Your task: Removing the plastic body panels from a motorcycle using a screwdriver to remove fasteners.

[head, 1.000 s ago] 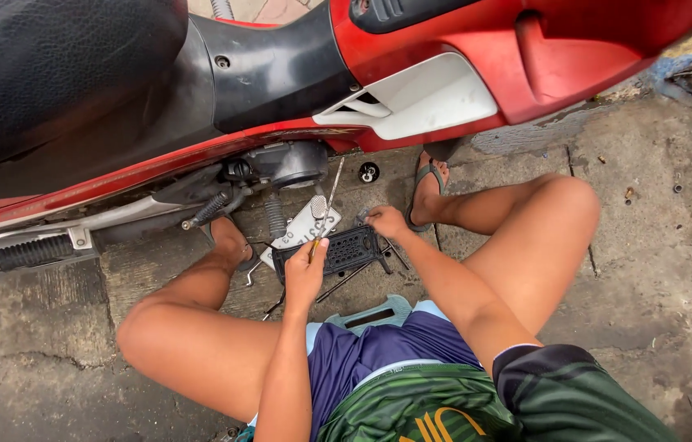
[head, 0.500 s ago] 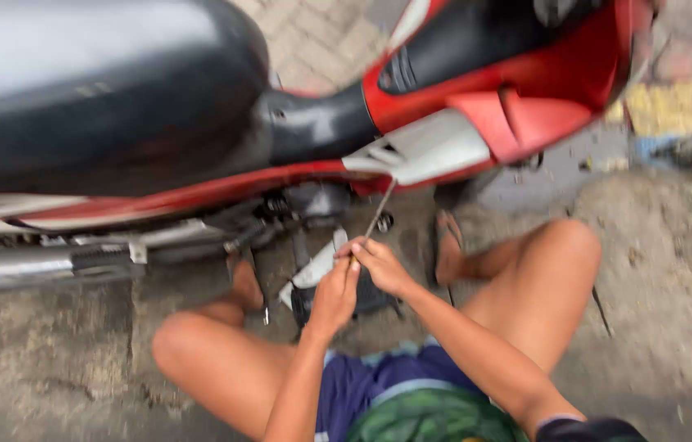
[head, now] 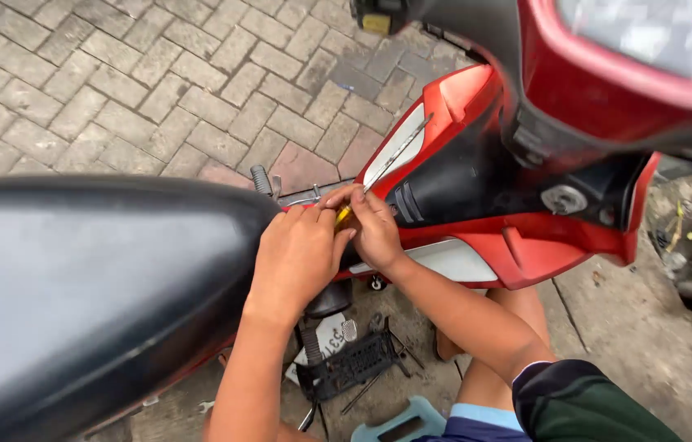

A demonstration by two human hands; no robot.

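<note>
A thin metal rod [head: 399,147] with a yellow bit at its near end runs up and away from the hands, lying over the red side panel [head: 444,106] of a motorbike. The left hand [head: 297,254] and right hand [head: 375,229] meet at that yellow end, side by side and touching, fingers pinched closed around it; which of the two carries the grip cannot be told.

Under and to the left of the hands spreads the one black seat [head: 76,286], smooth and glossy. To their right the red bodywork [head: 559,245] carries white trim and a round keyhole fitting [head: 563,198].

Beyond the hands the ground is grey brick paving [head: 117,82]; below them it is cracked concrete [head: 633,336]. There, near the person's knees, lie one black ribbed footrest plate [head: 354,364], a pale sheet [head: 325,340] and one light blue stool [head: 399,421].
</note>
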